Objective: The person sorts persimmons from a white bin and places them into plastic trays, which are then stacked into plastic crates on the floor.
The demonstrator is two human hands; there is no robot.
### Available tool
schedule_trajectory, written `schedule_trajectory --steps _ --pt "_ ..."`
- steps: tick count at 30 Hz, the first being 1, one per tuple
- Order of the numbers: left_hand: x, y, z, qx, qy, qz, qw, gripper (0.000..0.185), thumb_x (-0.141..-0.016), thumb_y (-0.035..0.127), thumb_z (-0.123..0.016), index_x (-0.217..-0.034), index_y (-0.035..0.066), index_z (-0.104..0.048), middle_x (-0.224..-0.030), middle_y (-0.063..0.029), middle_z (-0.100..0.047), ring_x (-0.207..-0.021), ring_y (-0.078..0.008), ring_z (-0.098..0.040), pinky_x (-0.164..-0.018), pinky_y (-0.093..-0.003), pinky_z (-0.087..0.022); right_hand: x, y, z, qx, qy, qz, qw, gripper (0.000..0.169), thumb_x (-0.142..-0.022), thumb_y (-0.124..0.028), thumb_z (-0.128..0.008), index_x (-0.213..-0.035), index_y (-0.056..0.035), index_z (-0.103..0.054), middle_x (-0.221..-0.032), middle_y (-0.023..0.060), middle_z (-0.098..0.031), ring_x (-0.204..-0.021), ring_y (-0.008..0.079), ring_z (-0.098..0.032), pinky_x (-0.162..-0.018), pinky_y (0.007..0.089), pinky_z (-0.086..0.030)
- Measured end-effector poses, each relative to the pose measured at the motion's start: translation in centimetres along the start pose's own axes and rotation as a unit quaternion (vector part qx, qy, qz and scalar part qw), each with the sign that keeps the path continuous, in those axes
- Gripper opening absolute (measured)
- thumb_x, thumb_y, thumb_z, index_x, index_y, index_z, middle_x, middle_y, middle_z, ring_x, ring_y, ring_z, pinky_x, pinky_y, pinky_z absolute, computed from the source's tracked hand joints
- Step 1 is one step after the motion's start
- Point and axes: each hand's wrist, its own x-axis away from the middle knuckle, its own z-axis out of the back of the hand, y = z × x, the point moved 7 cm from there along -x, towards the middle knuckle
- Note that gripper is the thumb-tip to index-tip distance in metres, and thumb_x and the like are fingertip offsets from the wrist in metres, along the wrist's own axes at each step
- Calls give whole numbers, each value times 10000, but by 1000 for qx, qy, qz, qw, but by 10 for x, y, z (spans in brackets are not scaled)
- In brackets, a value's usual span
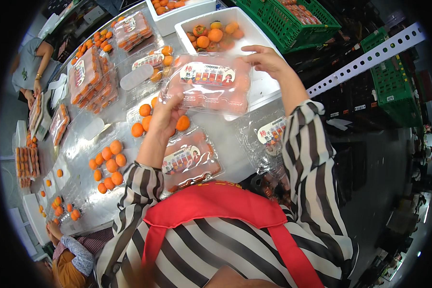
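A clear plastic clamshell box of orange persimmons, with a printed label on its lid, is held up above the metal table. My left hand grips its left edge, thumb on top. At the upper right corner, my right hand holds the box with thumb and fingertips, the index finger stretched out. Behind it stands a white foam box with loose persimmons inside. A filled clamshell lies closer to my body. Loose persimmons sit by my left hand, partly hidden.
Stacked filled clamshells stand at left, near an open tray of persimmons. A clamshell with a label lies under my right forearm. Green crates and a perforated metal bar flank the right. Two co-workers work along the table.
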Motion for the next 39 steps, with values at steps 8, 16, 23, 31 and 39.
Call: schedule_trajectory --steps 8,16,23,31,39 --pt "34 -20 6 15 16 -25 999 486 -855 75 -671 -1288 85 -452 -1176 -66 -582 -1040 -186 -593 -877 -359 -509 63 24 -39 -27 -7 -76 997 565 -866 -352 -651 -1260 30 -517 -1043 135 -635 -839 190 -658 -734 311 -557" --pt "46 -3 -2 -14 13 3 1000 434 -942 288 -556 -1306 92 -425 -1171 -75 -590 -1062 -211 -596 -876 -406 -516 82 47 -35 -52 14 -60 997 444 -857 -208 -640 -1222 25 -546 -972 83 -656 -790 146 -652 -722 291 -553" --pt "43 0 16 -29 23 -12 999 342 -968 178 -423 -1295 78 -409 -1134 -103 -609 -978 -221 -658 -743 -365 -605 76 43 -34 -85 25 -101 991 435 -797 -75 -647 -1211 13 -546 -939 67 -651 -796 146 -649 -743 292 -553" --pt "23 -12 46 -31 16 35 999 166 -891 196 -520 -1014 86 -498 -977 -59 -594 -860 -211 -665 -733 -389 -582 55 43 -42 -108 -19 -114 987 475 -769 33 -609 -1227 50 -487 -968 144 -645 -815 223 -672 -725 324 -570" --pt "22 12 32 -162 29 48 985 202 -868 267 -559 -951 86 -520 -831 -13 -563 -645 -81 -570 -590 -247 -524 57 46 -31 -40 -24 -137 989 475 -762 34 -597 -1216 20 -458 -988 157 -619 -813 213 -659 -761 350 -565"
